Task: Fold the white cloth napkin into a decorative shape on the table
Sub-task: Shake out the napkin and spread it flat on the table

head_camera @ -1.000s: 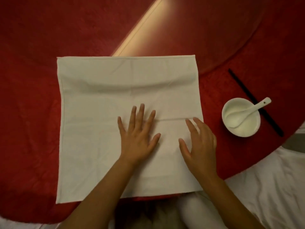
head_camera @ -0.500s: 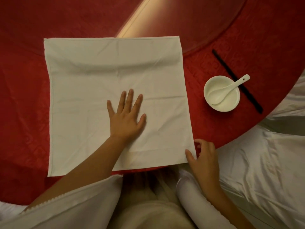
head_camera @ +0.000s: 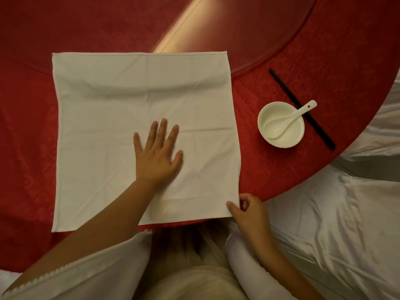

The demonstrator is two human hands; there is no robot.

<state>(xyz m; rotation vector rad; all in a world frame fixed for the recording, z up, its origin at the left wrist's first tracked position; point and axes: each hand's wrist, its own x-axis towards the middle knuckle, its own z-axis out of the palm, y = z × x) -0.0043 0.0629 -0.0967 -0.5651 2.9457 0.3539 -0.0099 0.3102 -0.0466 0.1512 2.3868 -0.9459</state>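
White cloth napkin [head_camera: 121, 118] lies spread as one flat square on the red tablecloth [head_camera: 28, 131], and everything else is placed here from it. Its far edge overlaps the rim of the glass turntable [head_camera: 249, 29] at the table's centre; its near edge runs just short of the table's edge in front of you. Faint creases cross it, with a soft ridge running across not far below the far edge.

Your left hand [head_camera: 157, 155] rests palm-down on the napkin, a little right of its middle, fingers spread apart and flat against the fabric, gripping nothing. Your left sleeve [head_camera: 86, 276] is white with a scalloped trim, below the napkin's near edge.

At the napkin's near right corner your right hand [head_camera: 249, 211] has thumb and forefinger closed on the hem, pinching the corner itself; the cloth there is not visibly lifted.

Right of the napkin, well apart from its right edge, stands a small white bowl [head_camera: 281, 140] with a white ceramic spoon [head_camera: 287, 120] lying in it, handle sticking out over the rim up and to the right. Just beyond the bowl, black chopsticks [head_camera: 320, 131] lie diagonally on the tablecloth, passing under the spoon's handle. Pale satin fabric [head_camera: 335, 224] drapes below the table's edge, further right.
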